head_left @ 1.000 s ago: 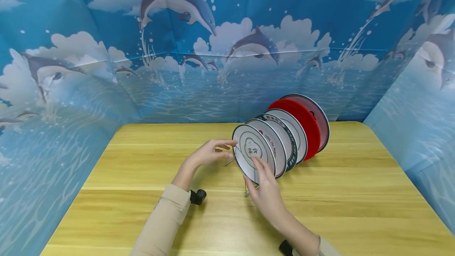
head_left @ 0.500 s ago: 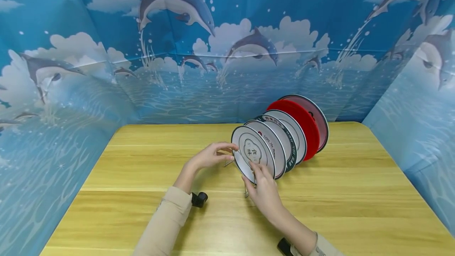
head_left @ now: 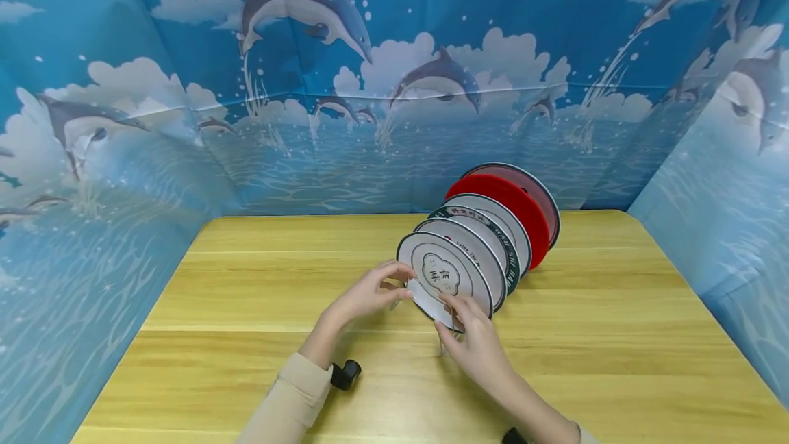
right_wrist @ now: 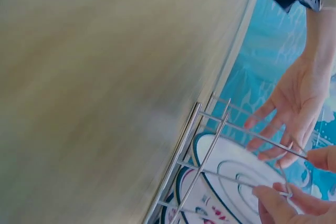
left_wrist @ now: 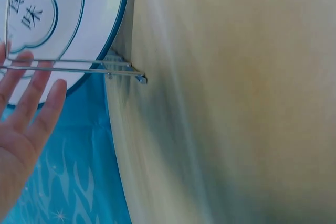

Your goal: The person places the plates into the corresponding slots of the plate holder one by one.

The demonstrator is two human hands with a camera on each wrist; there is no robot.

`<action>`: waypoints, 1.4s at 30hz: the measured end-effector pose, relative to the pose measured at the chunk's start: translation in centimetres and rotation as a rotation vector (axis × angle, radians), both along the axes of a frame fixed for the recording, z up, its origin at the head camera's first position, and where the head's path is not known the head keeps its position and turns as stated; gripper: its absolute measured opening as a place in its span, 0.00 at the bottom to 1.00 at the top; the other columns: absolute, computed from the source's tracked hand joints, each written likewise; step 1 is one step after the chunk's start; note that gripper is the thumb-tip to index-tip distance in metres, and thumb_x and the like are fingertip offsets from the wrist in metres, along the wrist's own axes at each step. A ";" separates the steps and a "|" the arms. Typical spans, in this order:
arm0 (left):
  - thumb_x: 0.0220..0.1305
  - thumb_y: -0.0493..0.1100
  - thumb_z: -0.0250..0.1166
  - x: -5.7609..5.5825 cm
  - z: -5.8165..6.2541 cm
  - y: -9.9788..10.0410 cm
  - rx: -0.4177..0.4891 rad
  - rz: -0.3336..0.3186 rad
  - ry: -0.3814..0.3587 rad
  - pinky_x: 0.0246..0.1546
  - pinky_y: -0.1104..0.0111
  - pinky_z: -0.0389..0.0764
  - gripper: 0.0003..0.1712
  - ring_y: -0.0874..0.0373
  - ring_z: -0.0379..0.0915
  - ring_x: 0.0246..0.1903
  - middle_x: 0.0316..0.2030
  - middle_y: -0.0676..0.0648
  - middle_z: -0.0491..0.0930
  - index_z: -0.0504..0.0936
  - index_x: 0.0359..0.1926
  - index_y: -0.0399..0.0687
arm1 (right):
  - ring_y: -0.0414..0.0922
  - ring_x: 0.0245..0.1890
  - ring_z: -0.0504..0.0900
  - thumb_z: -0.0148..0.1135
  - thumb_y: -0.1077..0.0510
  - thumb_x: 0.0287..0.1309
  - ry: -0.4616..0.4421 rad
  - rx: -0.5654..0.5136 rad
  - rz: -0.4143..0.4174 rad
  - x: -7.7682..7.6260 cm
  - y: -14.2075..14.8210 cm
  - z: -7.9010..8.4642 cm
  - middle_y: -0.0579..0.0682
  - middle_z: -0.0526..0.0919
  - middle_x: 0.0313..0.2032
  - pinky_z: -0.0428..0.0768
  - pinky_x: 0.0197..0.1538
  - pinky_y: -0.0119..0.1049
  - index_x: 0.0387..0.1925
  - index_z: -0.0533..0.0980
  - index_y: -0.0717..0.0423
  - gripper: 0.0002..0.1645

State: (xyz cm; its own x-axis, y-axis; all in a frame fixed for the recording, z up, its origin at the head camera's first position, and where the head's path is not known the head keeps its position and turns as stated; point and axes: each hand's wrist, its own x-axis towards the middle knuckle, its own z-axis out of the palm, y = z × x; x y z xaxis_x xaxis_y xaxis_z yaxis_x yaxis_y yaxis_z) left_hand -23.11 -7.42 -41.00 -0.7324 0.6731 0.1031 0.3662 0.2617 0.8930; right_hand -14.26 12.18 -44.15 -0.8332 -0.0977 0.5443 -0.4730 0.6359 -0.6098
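Note:
A metal wire dish rack (right_wrist: 186,130) stands on the table with several round plates leaning upright in a row. The foremost plate (head_left: 425,255) is white with a dark rim and printed characters. My left hand (head_left: 364,293) is at the rack's near left end, thumb and fingers around the wire beside that plate. My right hand (head_left: 477,344) pinches the wire at the near right end between thumb and fingers. Behind the front plate stand other white plates, a red plate (head_left: 539,231) and a dark-rimmed pinkish plate (head_left: 550,207). Plates hide most of the rack in the head view.
A wooden table (head_left: 246,362) carries the rack, which stands right of the middle. Behind and at both sides hangs a blue dolphin-print cloth (head_left: 277,142), close to the rearmost plate. A black wrist camera (head_left: 346,375) sits on the left wrist.
The rack with its plates has come toward me and turned, its near end shifting slightly right and its far end left. Both hands have moved along with it.

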 end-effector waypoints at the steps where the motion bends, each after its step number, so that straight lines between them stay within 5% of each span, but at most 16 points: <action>1: 0.62 0.35 0.59 0.2 -0.2 0.1 0.003 0.006 0.008 0.53 0.51 0.70 0.18 0.38 0.67 0.52 0.50 0.33 0.70 0.71 0.52 0.31 | 0.44 0.30 0.75 0.69 0.72 0.39 -0.018 -0.018 0.017 0.1 0.2 0.0 0.55 0.76 0.35 0.79 0.32 0.29 0.47 0.75 0.66 0.26; 8: 0.61 0.41 0.61 1.2 -2.4 0.4 -0.018 0.078 0.083 0.50 0.58 0.75 0.17 0.45 0.69 0.47 0.47 0.39 0.72 0.73 0.50 0.40 | 0.54 0.40 0.78 0.65 0.74 0.44 -0.153 -0.144 0.159 0.8 1.7 0.1 0.59 0.75 0.42 0.80 0.44 0.36 0.50 0.73 0.65 0.27; 19: 0.60 0.46 0.62 4.3 -2.8 1.8 -0.067 0.228 0.223 0.41 0.61 0.77 0.16 0.50 0.70 0.41 0.40 0.42 0.73 0.73 0.46 0.43 | 0.50 0.41 0.77 0.64 0.72 0.47 -0.144 -0.105 0.272 0.3 4.0 -0.5 0.57 0.76 0.40 0.80 0.45 0.40 0.49 0.74 0.61 0.24; 25: 0.58 0.52 0.62 5.6 -3.1 2.4 -0.082 0.320 0.302 0.37 0.63 0.76 0.20 0.53 0.69 0.37 0.36 0.45 0.72 0.73 0.46 0.44 | 0.44 0.47 0.74 0.60 0.69 0.54 -0.240 -0.173 0.421 -0.8 5.4 -0.7 0.60 0.73 0.45 0.76 0.49 0.41 0.51 0.71 0.65 0.21; 31: 0.58 0.52 0.62 5.7 -3.3 2.7 -0.078 0.350 0.337 0.36 0.64 0.76 0.20 0.53 0.69 0.35 0.35 0.46 0.71 0.73 0.44 0.43 | 0.44 0.53 0.70 0.57 0.67 0.58 -0.334 -0.214 0.509 -1.8 6.0 -0.5 0.61 0.70 0.49 0.73 0.53 0.44 0.53 0.69 0.68 0.21; 42: 0.58 0.52 0.62 4.7 -3.3 2.3 -0.079 0.389 0.264 0.34 0.69 0.75 0.21 0.52 0.69 0.35 0.37 0.43 0.72 0.73 0.47 0.46 | 0.47 0.51 0.72 0.58 0.65 0.58 -0.342 -0.208 0.482 -2.7 5.4 -0.2 0.62 0.71 0.49 0.73 0.53 0.46 0.52 0.69 0.68 0.20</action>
